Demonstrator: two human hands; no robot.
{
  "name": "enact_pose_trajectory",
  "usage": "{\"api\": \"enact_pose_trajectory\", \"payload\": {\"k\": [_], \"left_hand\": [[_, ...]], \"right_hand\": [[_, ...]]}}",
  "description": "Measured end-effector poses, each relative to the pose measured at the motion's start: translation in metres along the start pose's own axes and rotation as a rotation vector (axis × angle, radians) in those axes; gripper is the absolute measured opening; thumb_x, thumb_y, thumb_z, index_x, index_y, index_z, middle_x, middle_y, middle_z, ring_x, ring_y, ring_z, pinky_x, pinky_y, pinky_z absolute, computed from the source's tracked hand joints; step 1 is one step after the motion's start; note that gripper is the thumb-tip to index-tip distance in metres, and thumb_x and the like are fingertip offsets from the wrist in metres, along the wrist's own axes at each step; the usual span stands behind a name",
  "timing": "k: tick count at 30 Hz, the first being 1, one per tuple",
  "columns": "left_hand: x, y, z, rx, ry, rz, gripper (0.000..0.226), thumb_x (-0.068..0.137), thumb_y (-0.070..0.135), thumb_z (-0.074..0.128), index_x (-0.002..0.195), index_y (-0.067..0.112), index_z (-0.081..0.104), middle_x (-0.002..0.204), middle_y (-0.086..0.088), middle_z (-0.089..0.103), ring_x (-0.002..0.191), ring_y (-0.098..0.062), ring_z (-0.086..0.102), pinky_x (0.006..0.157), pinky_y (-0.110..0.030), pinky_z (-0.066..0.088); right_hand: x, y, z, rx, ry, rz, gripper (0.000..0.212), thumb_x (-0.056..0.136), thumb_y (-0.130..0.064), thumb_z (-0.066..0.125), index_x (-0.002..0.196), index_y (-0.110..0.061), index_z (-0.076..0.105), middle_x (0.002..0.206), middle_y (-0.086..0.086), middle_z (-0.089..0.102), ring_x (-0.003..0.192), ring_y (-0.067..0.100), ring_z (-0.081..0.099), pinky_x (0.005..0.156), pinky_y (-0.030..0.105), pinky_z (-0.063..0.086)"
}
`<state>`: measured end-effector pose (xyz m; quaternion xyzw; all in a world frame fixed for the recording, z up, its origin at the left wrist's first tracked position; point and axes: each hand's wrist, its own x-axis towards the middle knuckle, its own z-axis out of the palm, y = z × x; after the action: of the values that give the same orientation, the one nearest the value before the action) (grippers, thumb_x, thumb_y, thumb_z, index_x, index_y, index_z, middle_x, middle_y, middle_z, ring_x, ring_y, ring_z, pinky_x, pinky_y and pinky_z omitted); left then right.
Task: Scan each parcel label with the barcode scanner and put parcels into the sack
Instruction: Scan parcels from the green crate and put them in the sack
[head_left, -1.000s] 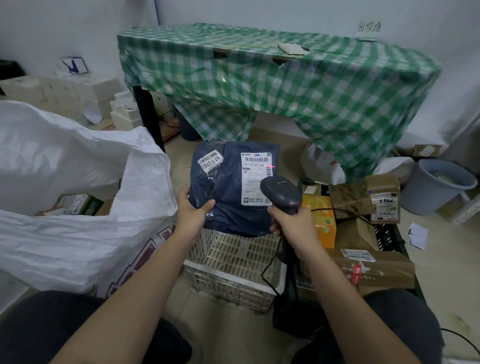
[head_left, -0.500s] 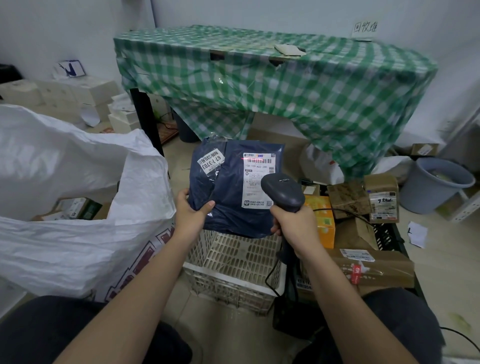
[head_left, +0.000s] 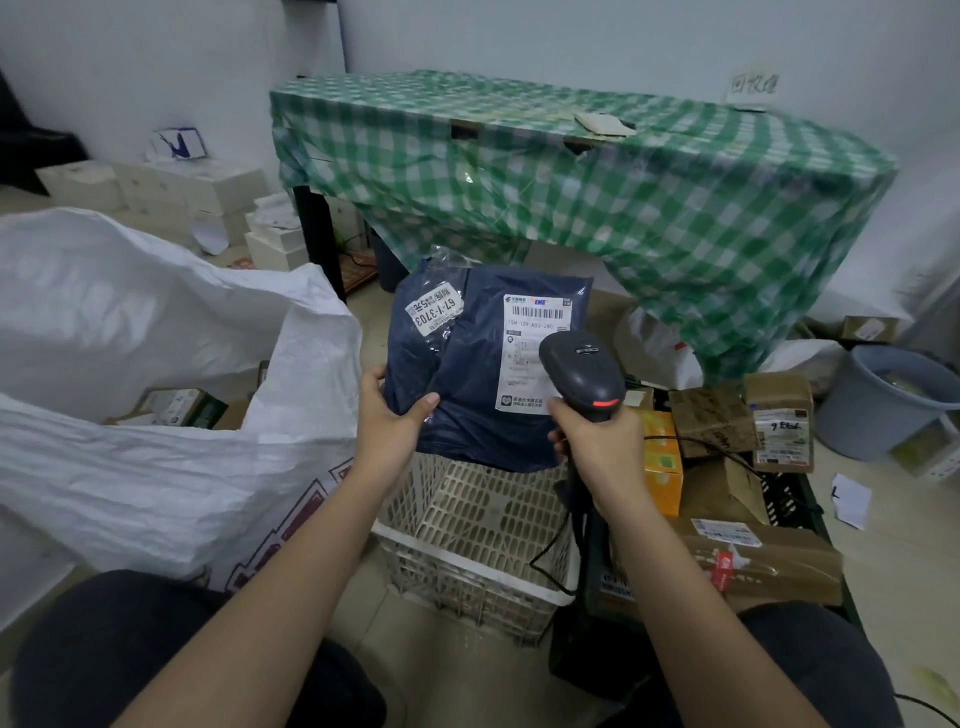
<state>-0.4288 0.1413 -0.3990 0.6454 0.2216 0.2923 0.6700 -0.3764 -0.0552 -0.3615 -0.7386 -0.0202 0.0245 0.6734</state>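
My left hand (head_left: 390, 420) grips the lower left corner of a dark blue parcel bag (head_left: 472, 395), held upright above a white plastic crate (head_left: 467, 551). A white shipping label (head_left: 530, 343) with a barcode faces me, and a smaller sticker sits on the bag's upper left. My right hand (head_left: 597, 447) grips the handle of a dark barcode scanner (head_left: 582, 376), whose head points at the label and covers its right edge. A red light glows on the scanner. The big white woven sack (head_left: 156, 415) stands open at my left.
Cardboard parcels (head_left: 774, 415) and an orange box (head_left: 662, 462) lie on a black crate at the right. A green checked table (head_left: 571, 182) stands behind. A grey bucket (head_left: 893, 400) is at far right, white boxes (head_left: 156, 192) at back left. The scanner cable hangs over the crate.
The red scan line that lay on the label has gone. The parcel and scanner hold nearly the same pose; the view has shifted slightly.
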Motion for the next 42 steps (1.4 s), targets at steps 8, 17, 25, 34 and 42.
{"api": "enact_pose_trajectory", "payload": {"k": [8,17,25,34,42], "left_hand": [[0.005,0.059,-0.087,0.015,0.342,0.169,0.045,0.084,0.013,0.072,0.116,0.023,0.041,0.113,0.006,0.057,0.102,-0.007,0.059,0.089,-0.027,0.05],[0.014,0.108,-0.216,0.205,0.692,0.374,0.043,0.086,0.008,0.068,0.114,0.019,0.038,0.115,0.002,0.053,0.102,-0.01,0.056,0.081,-0.011,0.047],[0.038,0.09,-0.27,0.492,0.765,0.428,0.029,0.086,0.001,0.057,0.102,0.019,0.04,0.105,-0.006,0.051,0.093,-0.02,0.051,0.08,-0.031,0.046],[0.078,0.078,-0.247,0.869,0.246,0.029,0.046,0.096,0.012,0.054,0.141,0.014,0.045,0.147,-0.009,0.042,0.133,-0.028,0.04,0.106,-0.037,0.034],[0.058,0.075,-0.139,0.54,0.104,0.274,0.027,0.095,0.018,0.058,0.121,0.015,0.058,0.121,0.003,0.057,0.106,-0.009,0.056,0.083,-0.016,0.045]], "right_hand": [[-0.004,-0.041,0.084,0.031,-0.055,-0.088,0.021,0.076,-0.019,0.076,0.059,-0.017,0.063,0.062,0.006,0.067,0.064,0.019,0.06,0.063,0.033,0.048],[-0.02,-0.06,0.182,-0.009,-0.188,-0.086,0.015,0.072,-0.019,0.073,0.062,-0.021,0.062,0.066,0.01,0.067,0.076,0.034,0.069,0.067,0.041,0.052],[-0.016,-0.055,0.211,-0.042,-0.225,-0.034,0.018,0.074,-0.015,0.071,0.06,-0.014,0.06,0.064,0.014,0.064,0.067,0.033,0.063,0.06,0.037,0.048],[0.004,-0.044,0.199,-0.07,-0.207,0.014,0.025,0.079,-0.014,0.072,0.058,-0.013,0.059,0.057,0.006,0.06,0.058,0.024,0.055,0.063,0.033,0.044],[0.016,-0.006,0.12,-0.033,-0.118,0.123,0.014,0.084,-0.006,0.069,0.073,-0.007,0.061,0.061,0.011,0.059,0.054,0.021,0.054,0.056,0.03,0.042]]}}
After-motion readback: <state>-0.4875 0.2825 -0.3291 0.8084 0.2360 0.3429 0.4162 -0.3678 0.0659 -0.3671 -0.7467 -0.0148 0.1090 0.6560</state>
